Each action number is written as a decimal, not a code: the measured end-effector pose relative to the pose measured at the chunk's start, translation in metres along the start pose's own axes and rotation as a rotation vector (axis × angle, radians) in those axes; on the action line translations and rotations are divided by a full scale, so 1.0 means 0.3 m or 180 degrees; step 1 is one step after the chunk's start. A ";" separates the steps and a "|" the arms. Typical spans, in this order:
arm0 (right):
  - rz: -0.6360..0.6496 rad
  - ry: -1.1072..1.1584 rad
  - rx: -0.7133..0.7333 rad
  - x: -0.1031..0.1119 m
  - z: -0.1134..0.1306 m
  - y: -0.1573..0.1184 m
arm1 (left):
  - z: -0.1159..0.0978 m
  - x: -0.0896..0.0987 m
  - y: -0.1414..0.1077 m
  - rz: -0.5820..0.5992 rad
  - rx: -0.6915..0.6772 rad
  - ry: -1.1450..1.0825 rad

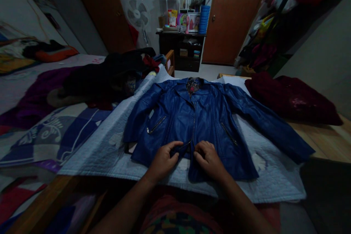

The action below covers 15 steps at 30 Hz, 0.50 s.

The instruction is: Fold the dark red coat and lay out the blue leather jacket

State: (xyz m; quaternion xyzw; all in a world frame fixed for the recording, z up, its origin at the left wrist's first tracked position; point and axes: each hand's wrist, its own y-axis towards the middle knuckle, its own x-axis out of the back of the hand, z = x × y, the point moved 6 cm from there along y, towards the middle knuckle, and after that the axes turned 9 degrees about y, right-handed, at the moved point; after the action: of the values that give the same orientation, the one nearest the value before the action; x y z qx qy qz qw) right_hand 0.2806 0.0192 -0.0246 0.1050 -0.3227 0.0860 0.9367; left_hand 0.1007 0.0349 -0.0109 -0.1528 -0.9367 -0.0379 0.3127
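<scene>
A blue leather jacket lies front side up, its collar pointing away from me and its sleeves spread to both sides. The front zipper is closed over most of its length and parts near the hem. My left hand pinches the left front edge of the jacket beside the zipper's lower end and lifts it a little. On the other side of the gap, my right hand has its fingers curled on the right front edge. Slanted zip pockets show on both sides of the jacket.
Under the jacket is a light blue quilted cover. Dark clothes are heaped at the left, near a checked blue cloth. A maroon bundle rests at the right. Behind stand a fan and a dark cabinet.
</scene>
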 end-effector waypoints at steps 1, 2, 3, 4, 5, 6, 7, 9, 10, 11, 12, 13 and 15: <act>-0.0002 -0.0063 -0.0006 -0.002 0.003 -0.001 | -0.004 -0.003 0.000 -0.0007 -0.0056 0.0062; 0.0003 -0.0125 -0.0009 -0.005 0.005 -0.002 | -0.011 -0.002 -0.001 -0.0025 -0.0134 0.0121; 0.0012 -0.0176 -0.0012 -0.008 0.008 -0.002 | -0.020 0.000 -0.002 -0.0049 -0.0223 0.0177; 0.0011 -0.0209 -0.0016 -0.011 0.010 -0.001 | -0.028 0.003 -0.003 -0.0068 -0.0306 0.0234; -0.0009 -0.0218 -0.0029 -0.012 0.012 0.002 | -0.036 0.005 -0.005 -0.0072 -0.0370 0.0294; -0.0050 -0.0199 -0.0050 -0.010 0.013 0.007 | -0.042 0.006 -0.007 -0.0059 -0.0413 0.0359; -0.0110 -0.0144 -0.0072 -0.008 0.014 0.014 | -0.045 0.005 -0.009 -0.0036 -0.0442 0.0424; -0.0254 0.0080 -0.0078 0.002 0.012 0.035 | -0.048 0.001 -0.013 0.0014 -0.0501 0.0550; -0.0304 0.0233 -0.0052 0.005 0.009 0.049 | -0.049 -0.002 -0.016 0.0031 -0.0552 0.0604; -0.0331 0.0388 -0.0013 0.008 0.006 0.063 | -0.050 -0.005 -0.019 0.0033 -0.0617 0.0649; -0.0342 0.0522 0.0026 0.010 0.001 0.079 | -0.051 -0.006 -0.021 0.0021 -0.0697 0.0681; -0.0327 0.0617 0.0057 0.010 -0.005 0.094 | -0.053 -0.008 -0.024 0.0005 -0.0785 0.0699; -0.0245 0.0691 0.0085 0.007 -0.018 0.122 | -0.061 -0.010 -0.027 -0.0011 -0.0984 0.0701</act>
State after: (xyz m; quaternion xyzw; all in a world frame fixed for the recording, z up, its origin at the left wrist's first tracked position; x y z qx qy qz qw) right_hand 0.2771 0.0561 -0.0224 0.1199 -0.2139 0.0651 0.9673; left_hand 0.1109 0.0234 0.0022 -0.1924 -0.8801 -0.1985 0.3861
